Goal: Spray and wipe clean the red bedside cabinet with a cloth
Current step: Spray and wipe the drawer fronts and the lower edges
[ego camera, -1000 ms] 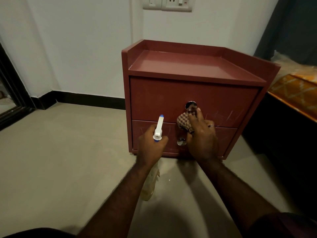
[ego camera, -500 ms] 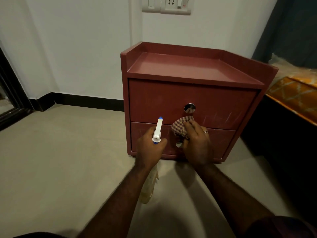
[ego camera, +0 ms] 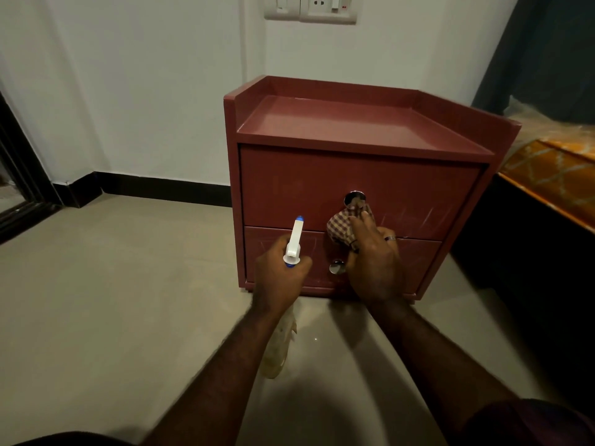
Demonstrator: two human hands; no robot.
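Cloth (ego camera: 338, 228) lies bunched beneath right grip (ego camera: 373, 265), pressed against cabinet (ego camera: 306, 181) front.

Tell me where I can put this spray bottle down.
The red bedside cabinet has a bare top, bordered by raised back and side edges. The beige floor left of it, to the black skirting, is open. Crowded: the drawer fronts, where your right hand holds the checked cloth between two round metal knobs, your left hand alongside with the white spray bottle.

Head camera looks forward and down, near the cabinet (ego camera: 322, 175).
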